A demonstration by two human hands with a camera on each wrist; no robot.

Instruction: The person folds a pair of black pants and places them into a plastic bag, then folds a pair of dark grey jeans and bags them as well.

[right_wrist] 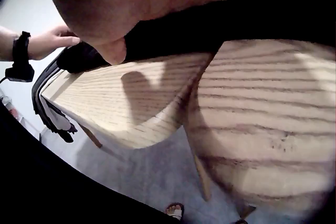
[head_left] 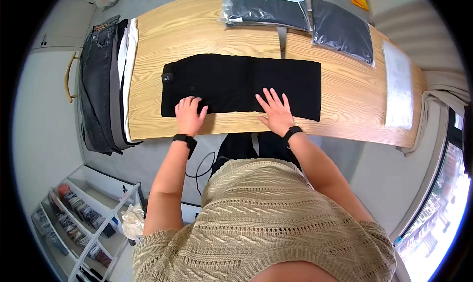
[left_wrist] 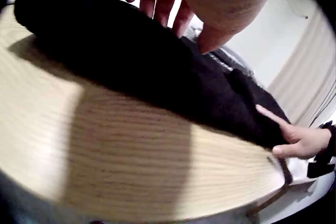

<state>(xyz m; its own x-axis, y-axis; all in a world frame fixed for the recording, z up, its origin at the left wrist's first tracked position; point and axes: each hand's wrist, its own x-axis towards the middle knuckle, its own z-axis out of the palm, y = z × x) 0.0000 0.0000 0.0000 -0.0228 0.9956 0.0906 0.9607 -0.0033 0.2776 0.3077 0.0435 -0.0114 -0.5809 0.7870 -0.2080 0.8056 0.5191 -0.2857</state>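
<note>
- Pale wood-grain tabletop (head_left: 352,112) is partly covered by a folded black fabric garment (head_left: 229,80).
- Under the bare left hand (head_left: 190,115), its near edge is touched, fingers relaxed, nothing gripped.
- Under the bare right hand (head_left: 277,116), it is touched, fingers spread, nothing gripped.

L hand (head_left: 189,115) & R hand (head_left: 277,116) touch folded blk garment (head_left: 229,82), poss. trousers, on wood tbl (head_left: 350,102).

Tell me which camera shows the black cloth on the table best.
The head view: it shows the black cloth nearly whole from above, label included. The left wrist view shows it slantwise, partly behind the left hand; the right wrist view, only part.
</note>
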